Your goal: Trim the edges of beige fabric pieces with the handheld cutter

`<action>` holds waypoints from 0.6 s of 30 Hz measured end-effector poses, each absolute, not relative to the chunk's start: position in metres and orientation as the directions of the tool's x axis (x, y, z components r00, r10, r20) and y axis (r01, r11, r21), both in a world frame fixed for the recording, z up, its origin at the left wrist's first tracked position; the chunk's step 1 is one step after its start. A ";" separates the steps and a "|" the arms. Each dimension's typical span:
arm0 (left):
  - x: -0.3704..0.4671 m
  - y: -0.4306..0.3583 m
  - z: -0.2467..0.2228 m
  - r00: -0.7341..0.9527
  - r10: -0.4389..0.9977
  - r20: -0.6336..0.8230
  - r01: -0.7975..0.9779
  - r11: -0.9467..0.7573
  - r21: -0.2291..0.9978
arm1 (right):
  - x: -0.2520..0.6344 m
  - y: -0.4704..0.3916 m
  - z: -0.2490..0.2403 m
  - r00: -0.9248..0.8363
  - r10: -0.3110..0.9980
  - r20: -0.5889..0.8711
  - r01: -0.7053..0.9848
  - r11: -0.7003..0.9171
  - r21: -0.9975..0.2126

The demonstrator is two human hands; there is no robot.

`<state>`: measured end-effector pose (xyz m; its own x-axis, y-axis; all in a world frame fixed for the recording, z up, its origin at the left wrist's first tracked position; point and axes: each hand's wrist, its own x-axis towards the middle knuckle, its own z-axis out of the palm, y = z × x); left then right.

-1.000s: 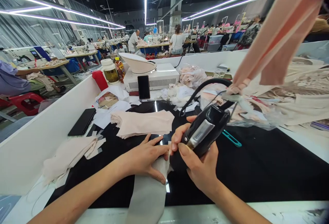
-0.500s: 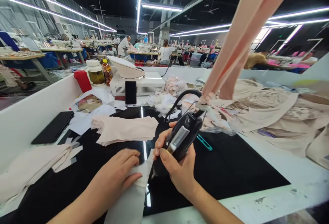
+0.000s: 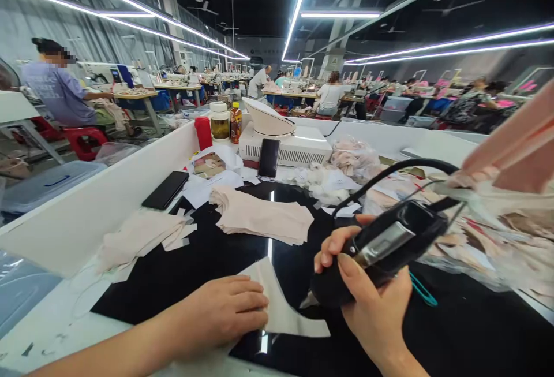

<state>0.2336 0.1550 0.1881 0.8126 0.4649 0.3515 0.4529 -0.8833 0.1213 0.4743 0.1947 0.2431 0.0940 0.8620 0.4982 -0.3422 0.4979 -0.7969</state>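
Across the black worktop (image 3: 173, 290), the handheld tool (image 3: 385, 244) has drawn clear of the pale cut piece (image 3: 279, 308); half a second ago its nose was up against that edge. The piece now shows its long curved side, its tail pointing towards the right hand.

Pink fabric (image 3: 511, 157) hangs beyond the right fingers, bunched around the tool's black cord (image 3: 407, 161). It could swing or snag there and drag the tool off line. If the tool comes back at a tilt, its nose could bite into the curve or catch the left fingertips, which sit near that edge.

The right hand (image 3: 383, 319) has its fingers and thumb clamped on the tool. The left hand (image 3: 216, 313) lies palm down, fingers nearly together and slightly bent, on the piece — too light a press, and it could slide on the glossy surface. A fabric stack (image 3: 264, 215) lies beyond the left fingers; a teal clip (image 3: 423, 290) lies just beside the right hand.
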 end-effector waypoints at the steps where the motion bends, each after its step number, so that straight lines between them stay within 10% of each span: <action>1: 0.230 0.156 0.191 0.814 0.461 0.353 0.439 -0.887 0.145 | 0.474 0.194 0.244 0.094 0.864 0.494 -0.345 0.494 -0.798; 8: 0.243 0.170 0.192 0.700 0.629 0.338 0.564 -0.778 0.277 | 0.474 0.187 0.244 0.045 0.869 0.492 -0.355 0.474 -0.806; 18: 0.254 0.186 0.172 0.716 0.650 0.256 0.634 -0.758 0.151 | 0.490 0.170 0.240 0.055 0.878 0.476 -0.315 0.468 -0.826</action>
